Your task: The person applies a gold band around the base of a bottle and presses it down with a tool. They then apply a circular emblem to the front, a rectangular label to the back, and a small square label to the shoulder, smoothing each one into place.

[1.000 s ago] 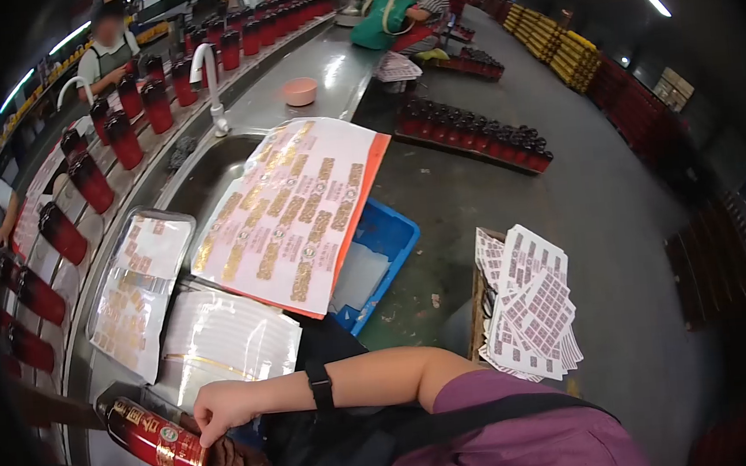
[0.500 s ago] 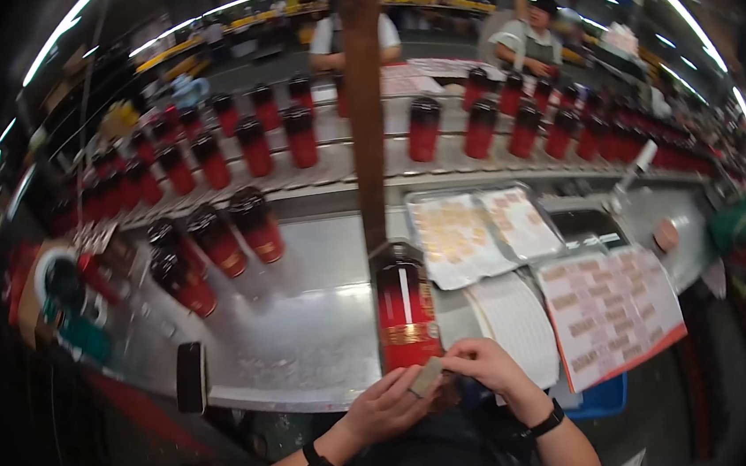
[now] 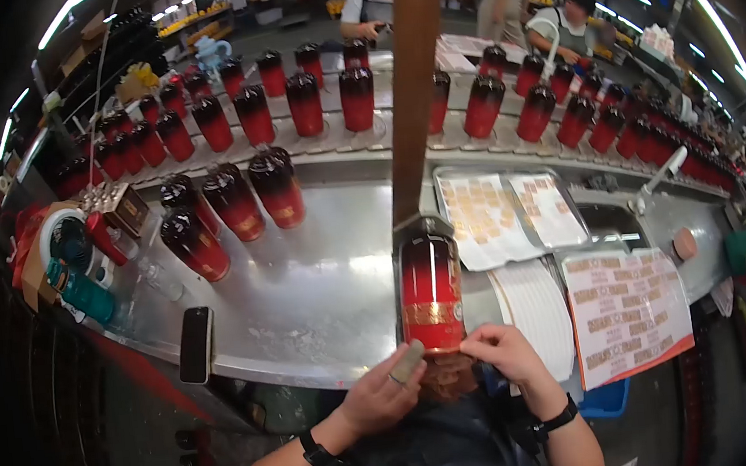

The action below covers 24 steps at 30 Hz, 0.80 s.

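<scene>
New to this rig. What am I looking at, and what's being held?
No machine: these are a person's bare hands, seen by a camera worn on the head, looking forward and down. A red-and-black bottle lies with its base toward the person. The left hand is beside the base, with a greyish-green piece at its fingers, too small to identify. The right hand has its fingertips at the base's other side. Also on the metal bench: more bottles and a phone at left, printed sheets at right.
</scene>
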{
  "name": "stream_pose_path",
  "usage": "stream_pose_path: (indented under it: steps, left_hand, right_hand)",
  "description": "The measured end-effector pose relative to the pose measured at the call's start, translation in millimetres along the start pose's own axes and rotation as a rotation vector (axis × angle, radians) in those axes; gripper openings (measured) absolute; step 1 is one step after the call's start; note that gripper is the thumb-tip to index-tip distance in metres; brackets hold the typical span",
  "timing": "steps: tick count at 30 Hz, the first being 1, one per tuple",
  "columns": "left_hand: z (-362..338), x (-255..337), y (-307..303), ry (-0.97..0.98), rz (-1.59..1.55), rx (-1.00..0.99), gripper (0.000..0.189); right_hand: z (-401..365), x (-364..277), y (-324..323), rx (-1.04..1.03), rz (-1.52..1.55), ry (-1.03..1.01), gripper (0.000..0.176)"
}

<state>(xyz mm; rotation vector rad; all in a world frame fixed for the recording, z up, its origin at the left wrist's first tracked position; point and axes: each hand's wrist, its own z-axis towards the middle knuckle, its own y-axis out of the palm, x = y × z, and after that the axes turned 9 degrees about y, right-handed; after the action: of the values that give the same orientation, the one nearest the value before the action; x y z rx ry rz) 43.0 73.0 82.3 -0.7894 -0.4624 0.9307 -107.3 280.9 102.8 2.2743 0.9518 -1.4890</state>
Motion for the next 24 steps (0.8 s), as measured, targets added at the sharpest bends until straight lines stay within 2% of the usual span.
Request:
stream_pose_path:
  steps: [3,7,10,11,13,17,24]
  left_hand:
    - [-8.0,4.4,8.0,-0.151,-0.142,0.044,0.051]
    - [-0.7,4.5,-0.5,-0.170,-0.146,0.076,0.048]
    - [2.2,9.6,-2.4,-0.028,-0.103,0.120,0.031]
    - [2.0,8.7,0.1,-0.036,-0.112,0.117,0.031]
    - [1.8,8.0,5.5,0.112,-0.045,0.115,0.030]
    - [10.1,2.6,6.6,0.185,0.016,0.098,0.030]
    - [13.2,1.4,10.0,0.079,0.056,0.108,0.029]
  right_hand:
    - [-2.8,-5.8,2.0,0.005,-0.036,-0.021,0.021]
    - [3.2,0.5,0.5,-0.013,0.005,-0.003,0.019]
    - [2.7,-0.4,0.6,-0.050,0.084,0.012,0.018]
    - [3.2,-1.4,0.8,-0.050,0.084,0.025,0.018]
    - [2.6,-2.1,0.8,-0.051,0.083,0.019,0.017]
    - [3.4,-1.9,1.0,-0.062,0.093,0.025,0.016]
    - [3.6,-3.5,0.1,-0.051,0.089,0.043,0.015]
